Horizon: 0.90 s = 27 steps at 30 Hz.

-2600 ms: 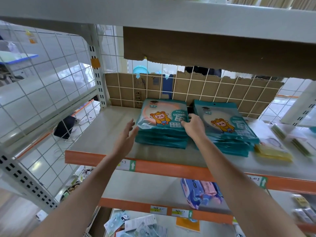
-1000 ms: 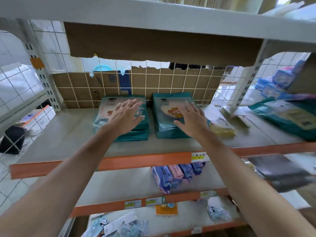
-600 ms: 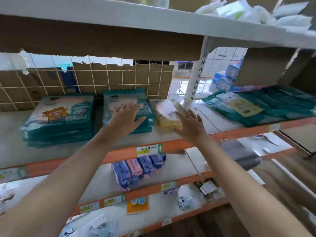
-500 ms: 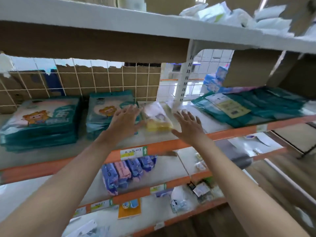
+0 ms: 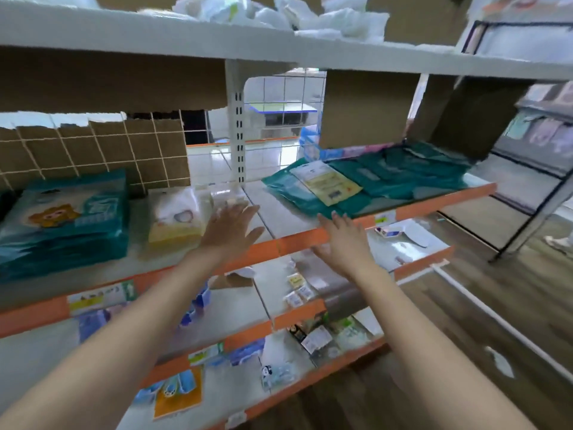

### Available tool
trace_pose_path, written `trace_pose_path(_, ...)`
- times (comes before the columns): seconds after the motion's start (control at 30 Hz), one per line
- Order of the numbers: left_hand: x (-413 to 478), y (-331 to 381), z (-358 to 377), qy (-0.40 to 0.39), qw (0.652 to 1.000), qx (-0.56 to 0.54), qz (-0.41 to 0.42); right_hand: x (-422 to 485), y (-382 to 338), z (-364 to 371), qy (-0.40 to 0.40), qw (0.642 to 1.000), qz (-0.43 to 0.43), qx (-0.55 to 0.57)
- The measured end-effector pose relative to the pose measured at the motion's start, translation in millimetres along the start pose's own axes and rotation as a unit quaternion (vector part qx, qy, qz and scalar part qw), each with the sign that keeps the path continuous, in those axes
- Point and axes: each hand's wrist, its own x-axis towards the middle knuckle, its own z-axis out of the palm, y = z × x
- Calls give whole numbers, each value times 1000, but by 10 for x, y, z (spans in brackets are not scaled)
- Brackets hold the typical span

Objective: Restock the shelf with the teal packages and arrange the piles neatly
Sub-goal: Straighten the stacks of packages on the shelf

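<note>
A neat pile of teal packages with a cartoon bear print lies at the left of the orange-edged shelf. Further right on the same level, loose teal packages lie spread out and overlapping, one with a yellow label facing up. My left hand is stretched out flat over the shelf beside a yellow pack, holding nothing. My right hand is spread in the air in front of the shelf edge, just below the loose teal packages, and it too holds nothing.
A yellow-and-white pack lies between the pile and my left hand. A white upright post divides the shelf bays. Cardboard sheets hang from the shelf above. Lower shelves hold small packets. A black wire rack stands on the right.
The view has swung right, away from the two stacked piles toward the loose teal packages. Both hands left the piles and moved right, staying spread and empty.
</note>
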Motion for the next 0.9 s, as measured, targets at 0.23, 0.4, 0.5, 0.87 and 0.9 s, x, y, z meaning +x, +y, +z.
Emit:
trace_pose_path(0.23, 755, 750, 161, 28, 997, 9, 75, 245, 873, -45, 6, 999, 41, -4)
trace_pose_path(0.4, 1410, 1122, 355, 10, 997, 9, 79, 693, 1403, -109, 10, 999, 43, -22)
trace_pose_path(0.5, 1828, 1213, 403, 16, 998, 7, 64, 1022, 1686, -155, 7, 999, 36, -30)
trace_pose_path(0.87, 2800, 1627, 607, 11, 999, -8, 34, 1970, 2484, -130, -9, 1000, 20, -9)
trace_pose_path(0.9, 2847, 1625, 632, 10, 1000, -10, 28, 2047, 2521, -103, -10, 1000, 12, -10)
